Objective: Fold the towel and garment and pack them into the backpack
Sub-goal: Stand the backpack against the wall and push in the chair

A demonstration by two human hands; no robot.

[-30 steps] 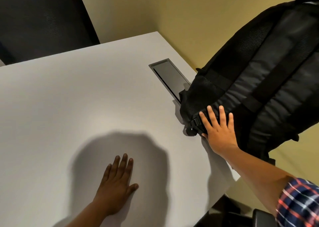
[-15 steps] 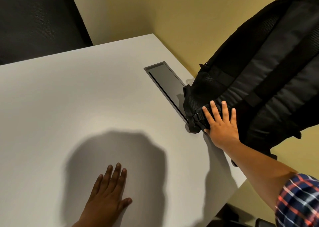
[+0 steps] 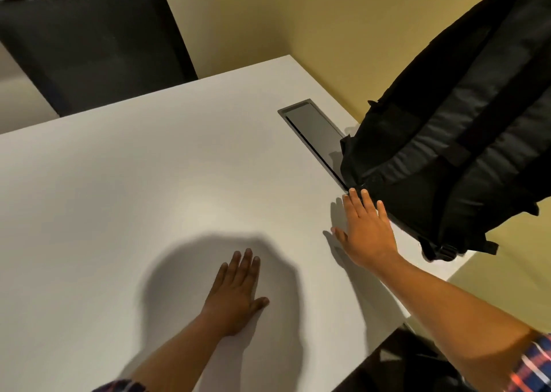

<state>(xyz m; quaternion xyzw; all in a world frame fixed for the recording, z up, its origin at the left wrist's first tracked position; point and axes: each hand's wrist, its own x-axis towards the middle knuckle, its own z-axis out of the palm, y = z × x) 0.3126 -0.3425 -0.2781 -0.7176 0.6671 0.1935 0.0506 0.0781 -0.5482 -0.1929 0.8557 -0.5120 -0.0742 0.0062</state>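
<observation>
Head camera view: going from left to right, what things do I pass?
Black chair back → left hand, flat on the white table → grey recessed cable hatch → right hand → black fabric backpack.

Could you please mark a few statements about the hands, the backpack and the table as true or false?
1. The left hand lies flat on the table, holding nothing. True.
2. The backpack lies flat in the middle of the table. False: it stands at the table's right edge.
3. A folded towel lies on the table. False: no towel is in view.
4. The right hand has straight fingers and grips nothing. True.
5. A dark chair stands beyond the table's far side. True.
</observation>
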